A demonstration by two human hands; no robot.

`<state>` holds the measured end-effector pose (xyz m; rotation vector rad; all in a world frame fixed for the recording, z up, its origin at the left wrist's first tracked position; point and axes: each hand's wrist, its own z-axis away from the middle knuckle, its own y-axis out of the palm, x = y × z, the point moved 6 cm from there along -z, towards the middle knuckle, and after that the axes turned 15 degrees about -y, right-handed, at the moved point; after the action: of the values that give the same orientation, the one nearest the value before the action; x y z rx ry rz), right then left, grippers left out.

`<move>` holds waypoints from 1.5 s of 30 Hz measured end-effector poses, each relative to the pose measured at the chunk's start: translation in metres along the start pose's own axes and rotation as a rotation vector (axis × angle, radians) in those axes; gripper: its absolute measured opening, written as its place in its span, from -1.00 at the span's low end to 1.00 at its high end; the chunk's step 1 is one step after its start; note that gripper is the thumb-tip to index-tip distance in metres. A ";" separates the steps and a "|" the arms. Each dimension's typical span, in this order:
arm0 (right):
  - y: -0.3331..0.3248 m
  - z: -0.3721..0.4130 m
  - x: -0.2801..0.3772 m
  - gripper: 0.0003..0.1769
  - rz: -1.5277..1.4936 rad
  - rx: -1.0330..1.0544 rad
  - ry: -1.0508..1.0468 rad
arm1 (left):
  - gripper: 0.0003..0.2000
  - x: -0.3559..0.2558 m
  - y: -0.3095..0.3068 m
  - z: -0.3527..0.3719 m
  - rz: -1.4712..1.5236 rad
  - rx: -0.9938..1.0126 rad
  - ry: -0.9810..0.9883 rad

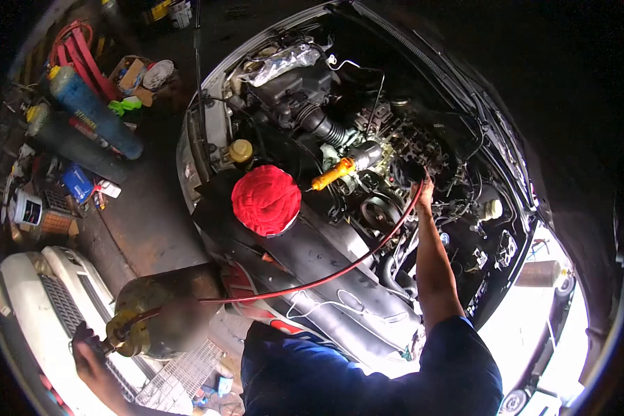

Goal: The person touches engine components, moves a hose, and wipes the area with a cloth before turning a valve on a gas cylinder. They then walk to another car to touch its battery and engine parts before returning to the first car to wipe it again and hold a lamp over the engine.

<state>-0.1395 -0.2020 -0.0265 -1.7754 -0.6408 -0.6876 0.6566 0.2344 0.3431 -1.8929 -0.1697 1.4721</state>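
Red cloth (267,201), bunched into a round mound, sits on the dark fender cover (319,244), which bears red and white lettering below it. To the right of the cloth, over the engine (416,149), the person's right hand (425,194) is clenched round a slim red hose (312,284) near its upper end; the tip disappears among the engine parts. From that hand the hose curves down to the right of the cloth, crosses the cover beneath it, and runs left to a worn metal tank (145,298) lying below and left of the cloth. There the left hand (90,360) is by the tank's valve (118,336); whether its fingers grasp the fitting, I cannot tell. A blurred patch hides part of the tank.

Just right of the cloth, a work lamp (338,173) with a yellow handle leans over the engine, near a ribbed black intake hose (317,123). A reservoir with a yellowish cap (241,150) stands just above the cloth. Well to the cloth's upper left lies a blue gas cylinder (93,107); to its lower left, a white car bumper (31,305).
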 end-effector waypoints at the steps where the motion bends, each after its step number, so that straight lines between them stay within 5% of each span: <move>1: 0.002 -0.001 0.007 -0.20 -0.090 -0.081 -0.167 | -0.58 0.002 0.005 0.005 -0.232 -0.153 0.105; 2: 0.002 -0.003 0.014 -0.21 -0.070 -0.109 -0.248 | -0.58 0.000 0.011 0.011 -0.467 -0.307 0.211; 3: 0.003 -0.005 0.020 -0.23 -0.047 -0.138 -0.328 | -0.59 -0.005 0.016 0.017 -0.397 -0.419 0.084; 6: 0.008 -0.002 0.029 -0.31 0.078 -0.071 -0.204 | -0.59 0.060 -0.017 -0.031 0.225 0.271 0.147; 8: 0.017 -0.010 0.006 -0.34 0.083 -0.119 -0.202 | -0.54 0.040 -0.008 -0.041 0.307 0.570 0.394; 14: 0.007 0.007 0.051 -0.35 0.156 -0.090 -0.164 | -0.52 -0.007 -0.003 -0.054 -0.054 0.557 0.411; 15: 0.006 0.007 0.045 -0.35 0.123 -0.126 -0.223 | -0.50 0.030 -0.038 -0.062 -0.241 0.247 0.199; 16: 0.005 0.010 0.041 -0.35 0.090 -0.158 -0.281 | -0.56 0.038 -0.040 -0.035 -0.019 0.003 0.055; 18: 0.004 0.015 0.040 -0.34 0.157 -0.111 -0.148 | -0.57 0.082 -0.017 -0.038 0.116 -0.097 -0.183; 20: 0.007 0.018 0.041 -0.34 0.183 -0.080 -0.104 | -0.57 0.084 -0.010 -0.032 0.228 -0.095 -0.131; 22: 0.014 0.019 0.042 -0.33 0.232 -0.101 -0.132 | -0.57 0.051 -0.002 -0.017 0.294 0.007 0.232; 23: 0.019 0.019 0.043 -0.34 0.140 -0.099 -0.110 | -0.58 0.038 -0.002 -0.023 0.315 0.271 0.493; 25: 0.023 0.020 0.047 -0.39 0.164 -0.088 -0.118 | -0.63 0.056 -0.005 -0.041 0.590 0.361 0.371; 28: 0.045 0.003 -0.074 -0.34 -0.820 -0.175 0.262 | -0.69 0.088 0.010 -0.060 1.015 0.486 0.185; 29: 0.033 0.006 -0.020 -0.33 -0.094 -0.134 0.059 | -0.70 0.093 0.018 -0.066 1.157 0.536 0.124; 31: 0.027 0.004 -0.033 -0.38 -0.049 -0.129 0.066 | -0.55 0.058 0.008 -0.067 0.649 0.673 0.201; 33: 0.022 0.009 -0.042 -0.37 0.064 -0.047 0.036 | -0.49 0.036 -0.024 -0.056 0.075 0.136 0.160; 35: 0.019 0.016 -0.027 -0.32 0.024 -0.106 -0.134 | -0.61 0.012 -0.020 -0.026 -0.103 -0.080 0.150; 38: 0.019 0.014 -0.038 -0.26 0.087 -0.083 -0.058 | -0.78 -0.023 0.024 0.023 -0.563 -0.445 0.595; 39: 0.021 0.013 -0.035 -0.24 0.110 -0.046 0.006 | -0.85 -0.020 0.025 0.019 -0.597 -0.573 0.554; 42: 0.026 0.013 -0.035 -0.24 0.090 -0.101 -0.040 | -0.74 0.001 0.002 -0.022 0.259 0.324 0.509; 43: 0.027 0.012 -0.032 -0.30 0.093 -0.085 -0.186 | -0.58 -0.014 0.006 -0.026 0.389 0.485 0.714; 44: 0.031 0.005 -0.079 -0.46 -0.060 -0.126 -0.135 | -0.61 -0.001 0.015 -0.039 0.619 0.905 0.817; 45: 0.031 -0.001 -0.119 -0.92 -0.405 -0.088 0.180 | -0.60 0.017 0.023 -0.051 0.789 1.389 0.804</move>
<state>-0.1998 -0.2225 -0.1320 -1.6533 -0.8667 -1.1527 0.7006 0.2030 0.3208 -1.1252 1.6551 0.6390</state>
